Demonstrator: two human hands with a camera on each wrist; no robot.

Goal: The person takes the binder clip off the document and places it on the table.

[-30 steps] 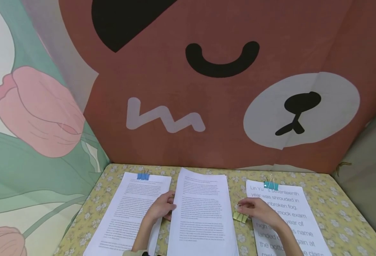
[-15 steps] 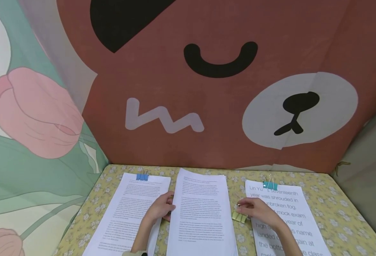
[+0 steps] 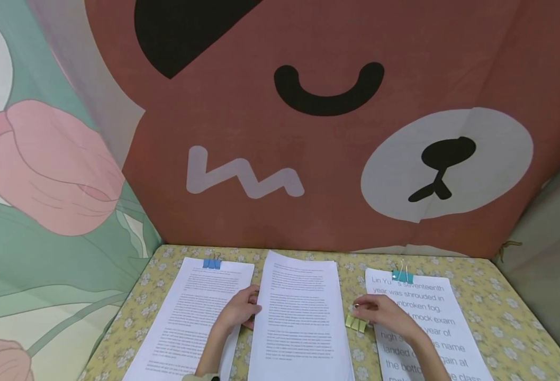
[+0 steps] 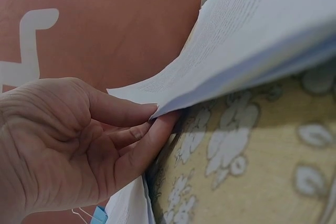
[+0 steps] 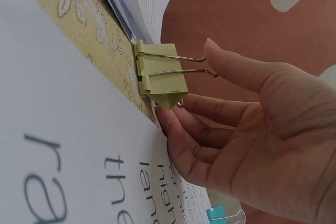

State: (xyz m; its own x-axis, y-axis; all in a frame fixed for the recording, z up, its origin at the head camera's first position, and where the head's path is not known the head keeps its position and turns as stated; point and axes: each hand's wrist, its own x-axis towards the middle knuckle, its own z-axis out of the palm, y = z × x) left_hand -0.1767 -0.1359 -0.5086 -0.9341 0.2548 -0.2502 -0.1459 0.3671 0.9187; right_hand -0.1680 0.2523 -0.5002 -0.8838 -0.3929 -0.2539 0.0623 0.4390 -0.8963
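In the head view the middle stack of printed paper lies between two others. My left hand pinches its left edge; in the left wrist view, the thumb is on top and the fingers are beneath, lifting that edge off the cloth. To the stack's right, my right hand holds a yellow binder clip. The right wrist view shows the thumb at the ends of the wire handles and the other fingers behind the clip. The clip sits near the stack's right edge; whether they touch, I cannot tell.
The left stack carries a blue binder clip at its top. A teal clip grips the large-print right stack, under my right hand. Flowered cloth covers the table; a brown bear-print backdrop rises behind it.
Both hands stay almost in place, the left on the paper stack and the right on the yellow clip. The whole view has shifted very slightly.
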